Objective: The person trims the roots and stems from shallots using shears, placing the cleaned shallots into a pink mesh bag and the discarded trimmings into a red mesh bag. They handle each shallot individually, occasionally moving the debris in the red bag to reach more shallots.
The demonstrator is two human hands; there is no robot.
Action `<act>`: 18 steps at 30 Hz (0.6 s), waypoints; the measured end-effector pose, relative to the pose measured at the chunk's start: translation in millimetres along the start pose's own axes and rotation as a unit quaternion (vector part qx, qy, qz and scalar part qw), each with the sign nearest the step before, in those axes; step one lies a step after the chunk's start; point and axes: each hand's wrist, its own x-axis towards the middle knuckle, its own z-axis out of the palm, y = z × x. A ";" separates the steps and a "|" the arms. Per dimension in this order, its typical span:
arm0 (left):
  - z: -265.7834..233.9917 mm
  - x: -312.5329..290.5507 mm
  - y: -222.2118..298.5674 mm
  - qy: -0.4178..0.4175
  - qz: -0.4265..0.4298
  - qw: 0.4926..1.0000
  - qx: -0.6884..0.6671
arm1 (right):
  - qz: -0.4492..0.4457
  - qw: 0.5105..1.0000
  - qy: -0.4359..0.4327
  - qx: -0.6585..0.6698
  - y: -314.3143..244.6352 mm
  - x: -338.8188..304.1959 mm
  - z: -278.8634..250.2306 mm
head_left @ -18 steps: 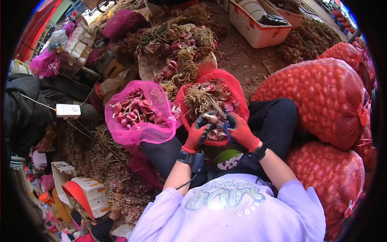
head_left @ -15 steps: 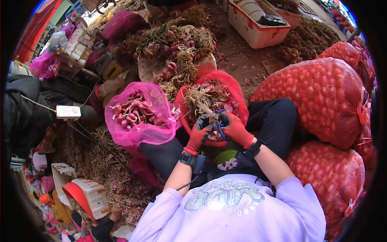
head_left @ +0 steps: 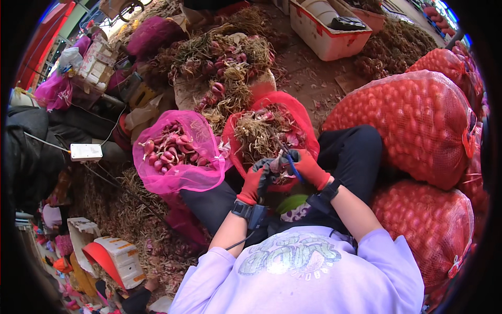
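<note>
Both my hands wear red and grey gloves and meet over my lap. My left hand pinches a small shallot with dry roots. My right hand grips blue-handled scissors right against that shallot. Just beyond my hands lies a red mesh bag heaped with untrimmed shallots and dry stalks. To its left stands a pink mesh bag holding trimmed purple shallots.
Large red net sacks full of shallots crowd my right side. A pile of untrimmed shallots lies ahead, a white and red crate beyond it. Dry trimmings cover the ground at left, near a person in dark clothes.
My hands have stayed together over the red bag, shifting slightly as the scissors work at the shallot. Nothing else has moved.
</note>
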 end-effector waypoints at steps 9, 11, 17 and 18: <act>13.8 2.6 -2.8 0.021 0.039 0.995 0.094 | 0.042 0.979 0.089 -0.180 23.6 8.0 4.3; 19.2 1.6 3.4 0.031 0.040 0.996 0.071 | 0.129 0.988 0.034 0.081 8.5 3.6 4.6; 19.8 2.2 13.1 -0.012 -0.051 0.998 0.026 | -0.004 0.998 0.058 0.008 47.1 6.0 -3.7; 22.9 1.2 16.0 -0.014 -0.064 0.997 -0.033 | -0.004 0.998 0.057 0.008 41.6 7.5 -4.6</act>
